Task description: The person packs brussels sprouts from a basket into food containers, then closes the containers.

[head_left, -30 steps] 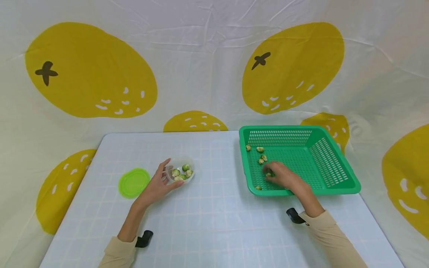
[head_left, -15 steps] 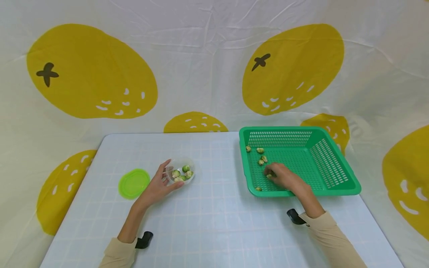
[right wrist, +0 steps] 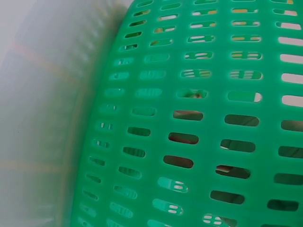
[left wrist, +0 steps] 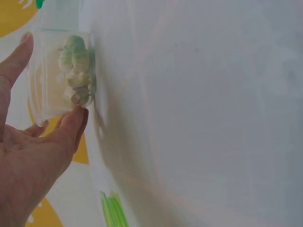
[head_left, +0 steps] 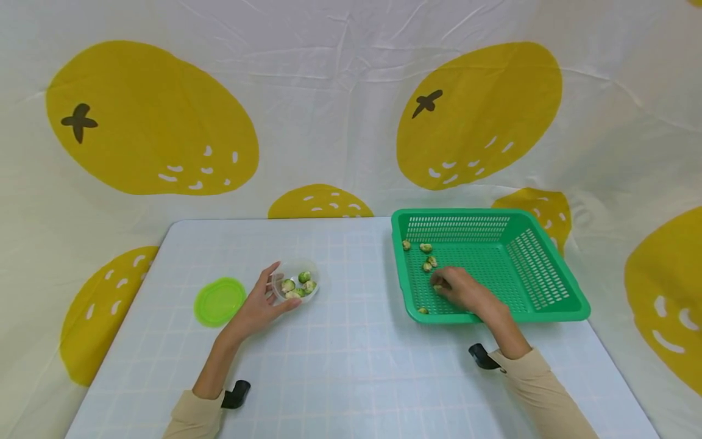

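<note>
Left hand [head_left: 260, 309]: thumb and fingers curved round a clear plastic tub [head_left: 292, 266], left of centre in the head frame. Right hand [head_left: 462, 289]: inside the green plastic basket [head_left: 537, 316], fingers curled on a Brussels sprout [head_left: 437, 288], of which only a pale edge shows.

View comparison: left wrist view gives the tub in profile, its contents bunched at the base, a detail lost from above. Right wrist view is filled by slotted basket wall; dark patches show through the slots, grip not legible there. Head view alone shows both hands together.

Tub sprouts [head_left: 304, 277]: about five, round, green with whitish parts. Loose sprouts [head_left: 426, 248]: several, paler, along the basket's left side.

Pose: left forearm rises from lower left, right forearm from lower right, angled inward; right hand bent down over the basket floor.

Further out: bright green lid [head_left: 219, 302] lies flat left of the left hand, on the pale checked tabletop [head_left: 351, 372]. Beige sleeves [head_left: 548, 390] at the bottom corners.
</note>
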Available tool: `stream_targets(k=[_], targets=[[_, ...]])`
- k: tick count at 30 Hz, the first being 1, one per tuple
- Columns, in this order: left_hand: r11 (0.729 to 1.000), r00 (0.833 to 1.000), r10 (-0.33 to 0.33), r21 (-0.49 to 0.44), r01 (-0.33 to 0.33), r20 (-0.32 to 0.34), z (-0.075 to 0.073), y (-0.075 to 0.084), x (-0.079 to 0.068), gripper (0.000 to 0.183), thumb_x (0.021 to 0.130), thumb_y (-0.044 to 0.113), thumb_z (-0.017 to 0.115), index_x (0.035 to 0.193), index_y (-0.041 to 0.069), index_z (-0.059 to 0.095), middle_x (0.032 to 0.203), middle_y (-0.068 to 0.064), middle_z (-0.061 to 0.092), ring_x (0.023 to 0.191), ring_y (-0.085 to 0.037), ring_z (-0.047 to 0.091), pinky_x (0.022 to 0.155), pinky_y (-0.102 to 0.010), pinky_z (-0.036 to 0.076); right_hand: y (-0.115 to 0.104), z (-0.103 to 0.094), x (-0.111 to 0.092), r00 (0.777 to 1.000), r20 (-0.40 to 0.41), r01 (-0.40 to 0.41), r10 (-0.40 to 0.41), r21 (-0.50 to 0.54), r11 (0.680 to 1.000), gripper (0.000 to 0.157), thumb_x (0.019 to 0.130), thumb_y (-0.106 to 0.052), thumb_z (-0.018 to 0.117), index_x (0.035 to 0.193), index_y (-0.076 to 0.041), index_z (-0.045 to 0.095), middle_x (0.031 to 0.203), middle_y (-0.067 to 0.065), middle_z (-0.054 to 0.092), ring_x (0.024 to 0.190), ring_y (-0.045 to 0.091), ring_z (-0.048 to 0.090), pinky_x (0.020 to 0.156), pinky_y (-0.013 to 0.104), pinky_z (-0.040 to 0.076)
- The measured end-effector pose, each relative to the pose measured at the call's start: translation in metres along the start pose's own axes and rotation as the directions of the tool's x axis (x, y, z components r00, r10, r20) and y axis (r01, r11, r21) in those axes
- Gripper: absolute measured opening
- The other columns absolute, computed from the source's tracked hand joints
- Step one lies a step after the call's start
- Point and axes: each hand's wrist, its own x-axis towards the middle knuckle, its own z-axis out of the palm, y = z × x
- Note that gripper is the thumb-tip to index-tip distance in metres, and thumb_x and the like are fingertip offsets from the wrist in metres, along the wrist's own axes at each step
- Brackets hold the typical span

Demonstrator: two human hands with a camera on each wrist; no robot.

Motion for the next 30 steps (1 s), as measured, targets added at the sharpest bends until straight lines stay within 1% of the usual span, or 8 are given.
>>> stream_targets(k=[3, 9, 16, 20, 24, 30], targets=[[1.0, 1.0, -0.002, 0.0, 0.002, 0.001, 0.0, -0.001, 0.0, 0.102, 0.091, 0.025, 0.082, 0.165, 0.015, 0.012, 0.157, -0.028, 0.026, 0.148, -0.048, 0.028, 0.12, -0.054, 0.029, 0.0, 0.001, 0.0, 1.0, -0.021, 0.015, -0.015, -0.001, 1.0, 0.014, 0.094, 0.009, 0.066, 0.107, 0.009, 0.071, 0.099, 0.019, 0.07, 0.091, 0.032, 0.065, 0.078, 0.047, 0.057], [1.0, 1.0, 0.002, -0.003, -0.002, -0.001, 0.0, 0.0, 0.0, 0.102, 0.091, 0.024, 0.082, 0.165, 0.015, 0.011, 0.156, -0.029, 0.027, 0.148, -0.047, 0.028, 0.12, -0.054, 0.028, -0.002, 0.001, 0.001, 0.993, -0.092, 0.067, -0.068, -0.013, 0.998, 0.016, 0.092, 0.011, 0.067, 0.108, 0.01, 0.07, 0.099, 0.019, 0.069, 0.09, 0.033, 0.066, 0.077, 0.047, 0.058], [1.0, 1.0, 0.011, 0.0, -0.011, -0.003, 0.0, 0.0, -0.001, 0.102, 0.091, 0.023, 0.082, 0.165, 0.014, 0.012, 0.157, -0.029, 0.027, 0.147, -0.048, 0.028, 0.12, -0.054, 0.028, -0.007, 0.002, 0.002, 0.98, -0.172, 0.092, -0.099, -0.05, 0.995, 0.018, 0.091, 0.011, 0.069, 0.11, 0.01, 0.07, 0.095, 0.016, 0.067, 0.084, 0.028, 0.062, 0.072, 0.043, 0.056], [1.0, 1.0, 0.013, 0.0, -0.013, -0.001, 0.0, 0.0, -0.001, 0.102, 0.091, 0.023, 0.082, 0.165, 0.013, 0.012, 0.157, -0.029, 0.027, 0.147, -0.047, 0.029, 0.12, -0.054, 0.028, -0.009, 0.004, 0.003, 0.971, -0.217, 0.095, -0.105, -0.052, 0.994, 0.017, 0.092, 0.01, 0.07, 0.109, 0.007, 0.071, 0.095, 0.015, 0.066, 0.084, 0.026, 0.06, 0.072, 0.042, 0.055], [1.0, 1.0, 0.008, 0.008, -0.008, 0.0, 0.0, 0.001, -0.001, 0.102, 0.091, 0.024, 0.082, 0.165, 0.013, 0.011, 0.157, -0.029, 0.026, 0.147, -0.048, 0.028, 0.12, -0.054, 0.029, -0.01, 0.003, 0.005, 0.959, -0.263, 0.102, -0.108, -0.038, 0.994, 0.017, 0.092, 0.01, 0.07, 0.108, 0.006, 0.071, 0.096, 0.015, 0.066, 0.085, 0.028, 0.061, 0.072, 0.043, 0.056], [1.0, 1.0, 0.0, 0.01, 0.0, 0.0, -0.001, 0.002, -0.001, 0.102, 0.091, 0.024, 0.081, 0.165, 0.013, 0.011, 0.157, -0.03, 0.025, 0.147, -0.048, 0.028, 0.12, -0.055, 0.029, -0.014, 0.005, 0.01, 0.931, -0.341, 0.131, -0.132, -0.026, 0.991, 0.021, 0.093, 0.008, 0.07, 0.114, 0.009, 0.068, 0.1, 0.019, 0.066, 0.088, 0.032, 0.065, 0.075, 0.048, 0.058]])
